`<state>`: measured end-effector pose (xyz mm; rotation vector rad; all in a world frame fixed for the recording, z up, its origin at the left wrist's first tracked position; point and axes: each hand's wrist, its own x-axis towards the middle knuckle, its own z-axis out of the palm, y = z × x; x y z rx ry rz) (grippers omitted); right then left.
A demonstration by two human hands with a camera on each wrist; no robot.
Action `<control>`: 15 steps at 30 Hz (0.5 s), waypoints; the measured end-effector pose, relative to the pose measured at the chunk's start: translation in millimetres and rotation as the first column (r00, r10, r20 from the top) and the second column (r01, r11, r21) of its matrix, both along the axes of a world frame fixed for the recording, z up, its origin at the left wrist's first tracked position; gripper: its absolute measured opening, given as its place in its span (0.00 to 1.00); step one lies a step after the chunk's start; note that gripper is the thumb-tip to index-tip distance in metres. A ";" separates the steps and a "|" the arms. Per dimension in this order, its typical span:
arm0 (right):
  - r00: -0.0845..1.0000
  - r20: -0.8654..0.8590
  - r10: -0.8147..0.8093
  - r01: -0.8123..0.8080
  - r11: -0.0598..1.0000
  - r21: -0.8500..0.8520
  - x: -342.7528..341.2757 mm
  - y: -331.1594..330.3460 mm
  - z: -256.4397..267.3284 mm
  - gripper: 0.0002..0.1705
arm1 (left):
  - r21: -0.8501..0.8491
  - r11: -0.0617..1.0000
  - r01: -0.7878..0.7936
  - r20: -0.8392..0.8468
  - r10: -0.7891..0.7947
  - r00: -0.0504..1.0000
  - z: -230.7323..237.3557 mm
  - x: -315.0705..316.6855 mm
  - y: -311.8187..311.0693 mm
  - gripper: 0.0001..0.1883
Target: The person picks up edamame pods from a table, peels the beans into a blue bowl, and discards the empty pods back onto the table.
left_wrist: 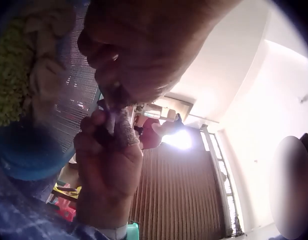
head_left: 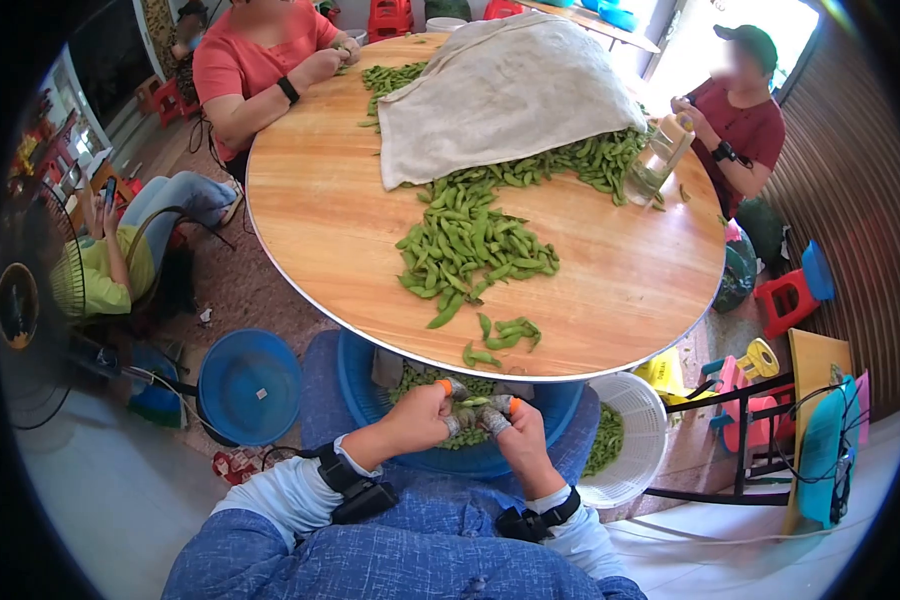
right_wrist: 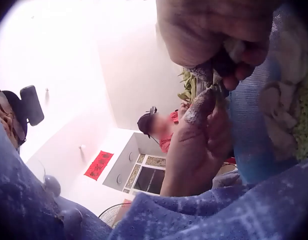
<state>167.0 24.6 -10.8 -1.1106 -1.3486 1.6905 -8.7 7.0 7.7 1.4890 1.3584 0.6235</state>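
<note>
Both hands meet over a blue basin (head_left: 568, 408) on the person's lap. The left hand (head_left: 417, 416) and the right hand (head_left: 525, 442) pinch a green soybean pod (head_left: 477, 401) between thumbs and fingers, mostly hidden by them. Grey wrapping covers the thumbs, and an orange band shows on each hand. Shelled green beans (head_left: 420, 379) lie in the basin under the hands, with a pale cloth (right_wrist: 279, 112) at its side. In the left wrist view the fingertips of both hands nearly touch; the pod there is dark and blurred.
Ahead stands a round wooden table (head_left: 315, 215) with a pile of pods (head_left: 470, 240), partly under a beige cloth (head_left: 510, 90). A clear jug (head_left: 655, 165) stands on it. A white basket (head_left: 650, 440) is at right, an empty blue tub (head_left: 250, 388) at left. Two people sit across the table.
</note>
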 end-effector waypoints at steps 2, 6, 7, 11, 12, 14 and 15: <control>1.000 0.021 0.014 -0.016 0.996 0.089 -2.1 0.5 1.7 0.09 | -0.098 0.991 -0.088 0.213 0.107 0.971 12.6 6.3 0.7 0.16; 0.991 0.132 0.017 -0.043 0.979 0.201 0.1 -1.8 10.1 0.09 | -0.200 0.974 -0.106 0.310 0.165 0.936 -0.6 9.4 3.8 0.13; 0.985 0.173 0.022 -0.062 0.972 0.228 0.3 -1.7 11.6 0.09 | -0.224 0.968 -0.112 0.308 0.180 0.934 -4.6 9.2 4.4 0.13; 0.969 0.245 0.025 -0.093 0.958 0.272 -3.6 -1.5 25.3 0.09 | -0.290 0.949 -0.122 0.333 0.220 0.917 -17.5 10.4 8.1 0.13; 0.966 0.259 0.017 -0.086 0.962 0.257 -2.5 -0.6 24.0 0.09 | -0.303 0.946 -0.119 0.348 0.226 0.910 -18.7 11.2 8.0 0.13; 0.969 0.248 -0.009 -0.049 0.973 0.224 1.4 0.7 17.1 0.09 | -0.236 0.960 -0.150 0.284 0.216 0.934 -15.1 8.1 3.5 0.13; 0.975 0.220 -0.027 -0.019 0.978 0.207 2.3 2.3 11.2 0.09 | -0.200 0.966 -0.165 0.251 0.213 0.944 -10.7 6.6 1.6 0.13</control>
